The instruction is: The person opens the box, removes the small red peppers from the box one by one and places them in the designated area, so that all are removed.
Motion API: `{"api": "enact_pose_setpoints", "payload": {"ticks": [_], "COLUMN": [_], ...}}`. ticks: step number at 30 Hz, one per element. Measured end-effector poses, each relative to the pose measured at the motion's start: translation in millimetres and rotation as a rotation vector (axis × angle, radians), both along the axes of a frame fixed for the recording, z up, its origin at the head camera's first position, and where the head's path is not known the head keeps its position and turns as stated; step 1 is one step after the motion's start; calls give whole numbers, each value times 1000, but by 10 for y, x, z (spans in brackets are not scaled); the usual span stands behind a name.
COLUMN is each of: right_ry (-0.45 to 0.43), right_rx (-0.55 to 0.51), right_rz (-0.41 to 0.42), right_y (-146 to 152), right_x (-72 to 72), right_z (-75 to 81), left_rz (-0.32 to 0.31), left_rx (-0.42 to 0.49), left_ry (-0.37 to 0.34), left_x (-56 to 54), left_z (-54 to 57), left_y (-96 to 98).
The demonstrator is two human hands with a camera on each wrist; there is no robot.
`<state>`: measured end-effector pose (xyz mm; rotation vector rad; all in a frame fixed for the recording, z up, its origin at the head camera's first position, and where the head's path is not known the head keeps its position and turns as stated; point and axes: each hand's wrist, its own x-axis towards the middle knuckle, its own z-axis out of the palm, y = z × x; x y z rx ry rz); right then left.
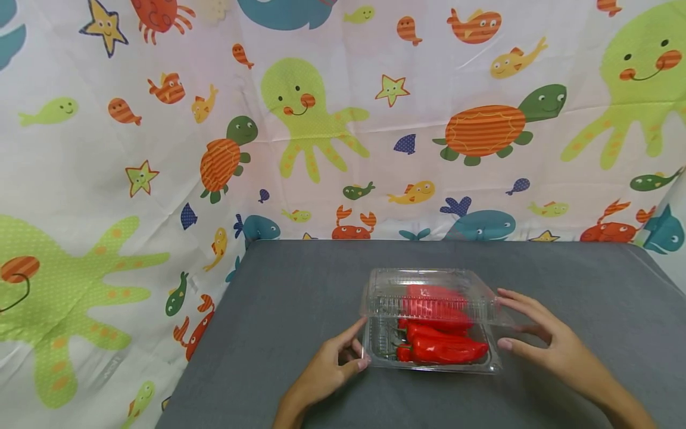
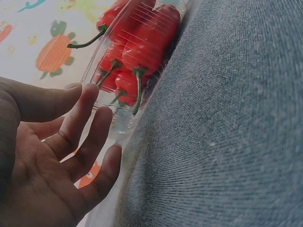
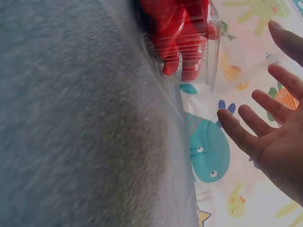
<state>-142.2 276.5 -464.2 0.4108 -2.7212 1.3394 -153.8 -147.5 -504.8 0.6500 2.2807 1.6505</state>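
A clear plastic clamshell box (image 1: 382, 364) stands on the grey table, its transparent lid (image 1: 386, 289) raised and tilted at the far side. Several long red peppers (image 1: 447, 348) with green stems lie inside; the lid covers the rear ones in the head view. My left hand (image 1: 327, 369) is at the box's left side, thumb by the front corner and index finger farther back, fingertips right at the rim. On the other side, my right hand (image 1: 560, 348) has its fingers spread, with the fingertips near the lid's right edge. The right wrist view shows that palm bare.
Grey cloth covers the table (image 1: 278, 298). Behind it and along the left hangs a white curtain (image 1: 332, 208) printed with sea animals, reaching down to the table's edge.
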Motion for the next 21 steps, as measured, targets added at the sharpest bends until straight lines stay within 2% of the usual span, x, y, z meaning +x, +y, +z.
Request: {"api": "enact_pose_setpoints", "payload": {"ticks": [2, 9, 15, 21], "right_ry": [1, -87, -17, -1], "right_rx": [-1, -17, -31, -54], "right_rz": [4, 2, 10, 17], "right_y": [-20, -72, -135, -181], "right_x": [-23, -130, -242, -327], "right_z": [36, 149, 162, 183], "left_rz": [-4, -8, -6, 7], "left_rx": [-1, -5, -1, -5], "left_ry": [4, 19, 14, 3], "left_x": [-3, -6, -2, 2], "left_z": [-1, -31, -27, -3], "left_y": [-1, -5, -4, -1]}}
